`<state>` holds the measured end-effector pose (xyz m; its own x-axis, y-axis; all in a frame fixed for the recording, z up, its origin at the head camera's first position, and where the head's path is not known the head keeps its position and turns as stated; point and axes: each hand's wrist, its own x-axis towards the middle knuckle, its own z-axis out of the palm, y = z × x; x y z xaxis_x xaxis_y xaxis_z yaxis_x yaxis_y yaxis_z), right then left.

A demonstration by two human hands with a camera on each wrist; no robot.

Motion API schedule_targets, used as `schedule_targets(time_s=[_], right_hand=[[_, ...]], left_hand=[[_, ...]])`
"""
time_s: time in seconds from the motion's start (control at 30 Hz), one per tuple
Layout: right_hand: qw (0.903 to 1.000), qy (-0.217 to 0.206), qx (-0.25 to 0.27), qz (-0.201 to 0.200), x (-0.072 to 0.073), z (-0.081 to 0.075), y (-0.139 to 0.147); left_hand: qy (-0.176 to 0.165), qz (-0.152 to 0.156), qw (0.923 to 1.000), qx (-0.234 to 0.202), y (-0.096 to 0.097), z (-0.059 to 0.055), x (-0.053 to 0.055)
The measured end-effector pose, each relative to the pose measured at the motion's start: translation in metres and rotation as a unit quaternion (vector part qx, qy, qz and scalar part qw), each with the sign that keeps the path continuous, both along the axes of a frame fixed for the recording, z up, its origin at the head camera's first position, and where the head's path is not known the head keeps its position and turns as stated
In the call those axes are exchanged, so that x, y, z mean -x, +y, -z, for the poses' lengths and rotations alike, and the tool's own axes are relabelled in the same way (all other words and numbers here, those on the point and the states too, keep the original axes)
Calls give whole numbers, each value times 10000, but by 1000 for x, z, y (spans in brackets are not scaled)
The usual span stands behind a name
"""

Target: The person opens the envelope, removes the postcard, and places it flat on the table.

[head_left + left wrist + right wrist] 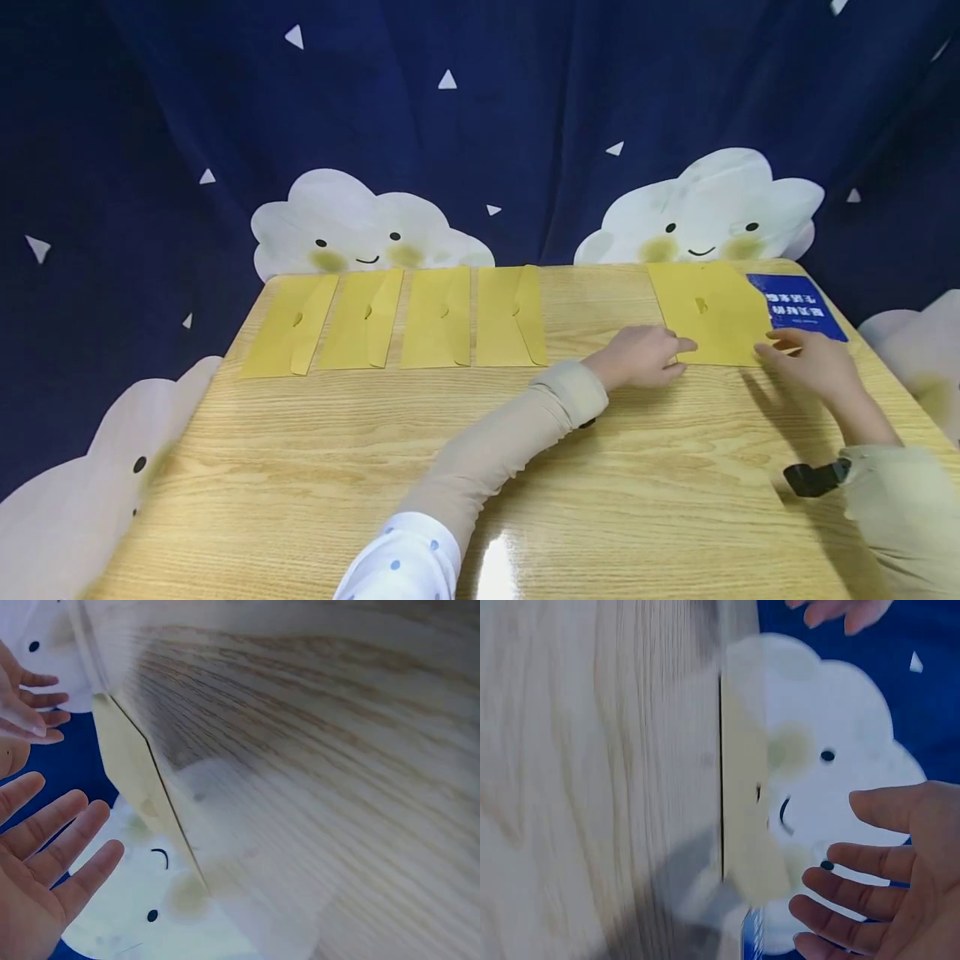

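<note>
A yellow envelope lies at the far right of the wooden table, its angled flap spread out toward the right. My left hand is by its near left corner, fingers straight and overlapping that corner in the head view. At the near right edge my right hand hovers with loosely spread fingers. Both wrist views show the left hand and the right hand with parted fingers and nothing gripped. A blue card with white lettering lies partly covered by the flap.
Several closed yellow envelopes stand in a row along the far left, the nearest to me being one envelope left of my left hand. A dark blue curtain with white clouds hangs behind the table. A black wrist camera sits at my right cuff.
</note>
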<state>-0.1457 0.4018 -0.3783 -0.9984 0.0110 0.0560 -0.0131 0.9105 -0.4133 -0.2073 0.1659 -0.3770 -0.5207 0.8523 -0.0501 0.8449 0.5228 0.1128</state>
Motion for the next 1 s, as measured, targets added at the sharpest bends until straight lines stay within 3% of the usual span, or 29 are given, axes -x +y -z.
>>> schedule_targets(time_s=[0.4,0.7,1.0], right_hand=[[9987,306,4,-402,-15,-5,-54],[9961,427,177,-745,-27,-12,-86],[9907,619,317,-1166,-33,-13,-113]], left_hand=[[181,171,9980,-580,-43,-10,-19],[215,283,9934,-1086,-85,-8,-32],[33,159,9909,-1335,-117,-6,-42]])
